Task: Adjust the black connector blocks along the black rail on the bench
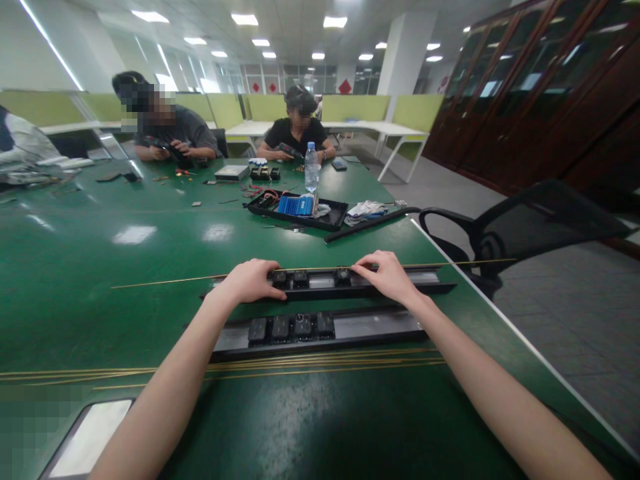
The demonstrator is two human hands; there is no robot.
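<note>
A black channel rail (325, 293) lies across the green table with a few small black blocks (301, 279) in its groove. My left hand (250, 281) is closed around its left part, thumb on the front edge and fingers at the back beside a block. A long thin brass-coloured rod (165, 283) runs along the rail's back edge and sticks out past both ends. My right hand (387, 275) pinches this rod near the right-hand block. Closer to me is a second channel rail (375, 327), holding several black blocks (281, 327) side by side.
Several thin rods (320, 363) lie in front of the near rail. A tablet-like device (93, 437) is at lower left. Beyond the rails are a black tray (330, 217), a water bottle (311, 170) and a black strip (370, 225). A chair (480, 233) stands right; people sit opposite.
</note>
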